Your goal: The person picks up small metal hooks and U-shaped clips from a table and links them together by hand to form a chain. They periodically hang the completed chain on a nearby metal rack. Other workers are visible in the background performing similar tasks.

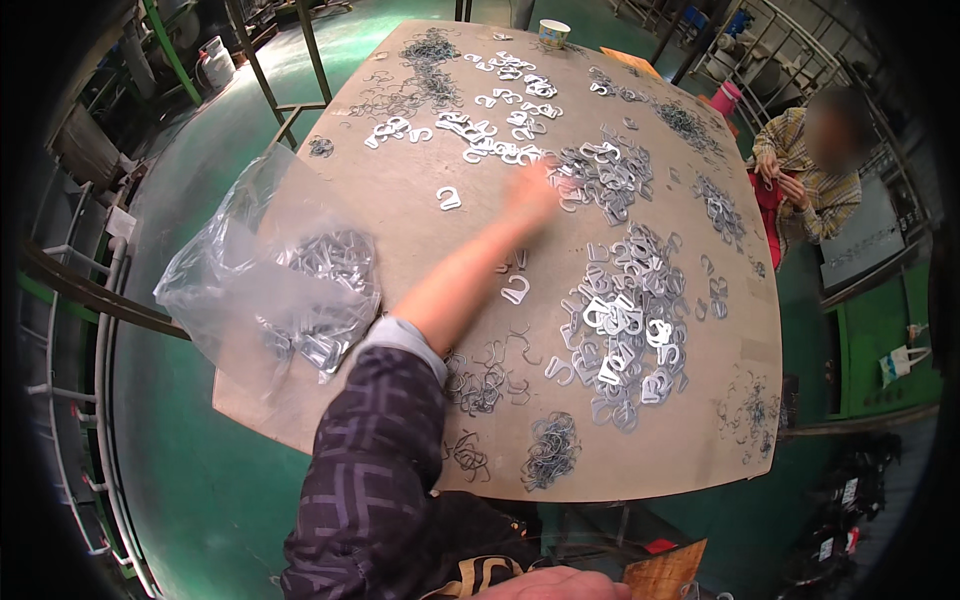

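My left hand (532, 192), smeared by motion, reaches across the table to the edge of a pile of flat grey metal hooks (610, 180). Blur hides its fingers and anything in them. Silvery hooks (500, 150) lie just beyond it. A single hook (449, 198) rests apart, to the left of the hand. At the picture's bottom edge, what appears to be my right hand (555, 585) shows only in part, close to my body. Its fingers are out of sight. Nearer me on the right spreads another large pile of hooks (620, 320).
A clear plastic bag (225, 290) of metal pieces lies on the table's left. Thin wire-like pieces form small heaps (552, 450) along the table (420, 250). A paper cup (553, 33) stands at the far edge. Another person (815, 165) is at the right, holding red material.
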Demonstrator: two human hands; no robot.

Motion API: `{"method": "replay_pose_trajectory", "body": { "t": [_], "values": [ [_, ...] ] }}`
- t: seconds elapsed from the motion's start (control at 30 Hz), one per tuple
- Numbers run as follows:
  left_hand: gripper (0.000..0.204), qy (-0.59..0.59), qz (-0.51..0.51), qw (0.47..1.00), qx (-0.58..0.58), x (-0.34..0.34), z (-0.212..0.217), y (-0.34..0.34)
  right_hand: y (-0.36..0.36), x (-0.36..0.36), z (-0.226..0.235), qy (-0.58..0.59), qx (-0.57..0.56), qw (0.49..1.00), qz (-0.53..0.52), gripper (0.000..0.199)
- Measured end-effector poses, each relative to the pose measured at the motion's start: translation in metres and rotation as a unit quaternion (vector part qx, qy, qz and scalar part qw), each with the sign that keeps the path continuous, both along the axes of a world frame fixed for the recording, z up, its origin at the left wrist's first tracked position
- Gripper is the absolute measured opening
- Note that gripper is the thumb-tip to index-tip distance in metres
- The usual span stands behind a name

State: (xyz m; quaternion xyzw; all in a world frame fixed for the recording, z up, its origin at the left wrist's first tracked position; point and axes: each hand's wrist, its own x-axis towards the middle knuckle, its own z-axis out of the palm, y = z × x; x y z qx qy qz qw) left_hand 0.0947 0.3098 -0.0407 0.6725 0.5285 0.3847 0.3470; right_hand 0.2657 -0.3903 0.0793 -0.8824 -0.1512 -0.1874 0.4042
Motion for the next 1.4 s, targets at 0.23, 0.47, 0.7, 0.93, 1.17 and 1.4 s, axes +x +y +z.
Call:
{"method": "replay_pose_trajectory", "body": {
  "t": [0.23, 0.47, 0.7, 0.93, 1.17, 1.4],
  "values": [
    [0.082, 0.326, 0.269, 0.904, -0.063, -0.2, -0.038, 0.136, -0.015, -0.004, 0.005, 0.025, 0.068, 0.996, -0.053, 0.032],
    [0.064, 0.4, 0.185, 0.898, 0.008, -0.155, -0.071, 0.124, -0.006, -0.002, 0.001, -0.006, 0.053, 0.997, -0.059, 0.035],
    [0.058, 0.334, -0.031, 0.935, 0.113, -0.024, -0.06, 0.018, -0.069, 0.033, -0.027, 0.0, 0.037, 0.998, 0.05, 0.033],
    [0.055, -0.013, -0.293, 0.956, 0.028, 0.034, -0.034, -0.026, -0.043, 0.001, -0.01, -0.046, 0.028, 0.997, -0.054, 0.037],
    [0.075, 0.336, 0.186, 0.923, 0.013, -0.098, -0.055, 0.152, -0.064, -0.008, 0.002, -0.042, 0.003, 0.996, -0.084, 0.038],
    [0.072, 0.325, 0.077, 0.938, 0.09, -0.028, -0.092, 0.12, -0.037, 0.0, -0.005, -0.015, 0.011, 0.996, -0.092, 0.038]
  ]
}}
